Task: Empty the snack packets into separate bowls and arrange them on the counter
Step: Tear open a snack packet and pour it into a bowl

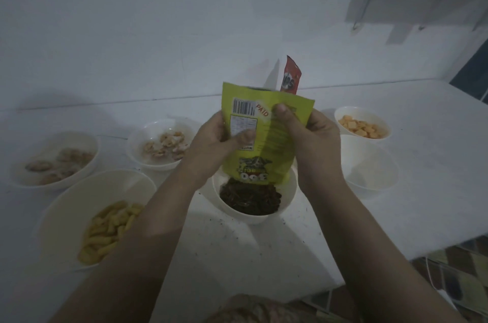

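Both hands hold a yellow-green snack packet point(266, 138) upside down, its mouth just above a white bowl point(286, 197) filled with dark seeds point(250, 198). My left hand point(219, 143) grips the packet's left side and my right hand point(311, 135) grips its right side, thumb on the back. A red snack packet point(290, 77) stands upright behind, partly hidden by the green one. An empty white bowl point(369, 167) sits just right of my right hand.
On the white counter point(422, 190) stand other white bowls: yellow puffs point(105, 230) at front left, pale crackers point(163, 146) and another pale snack point(58, 164) further left, orange squares point(361, 127) at back right. Dark crumbs lie around the seed bowl. The counter edge drops off at right.
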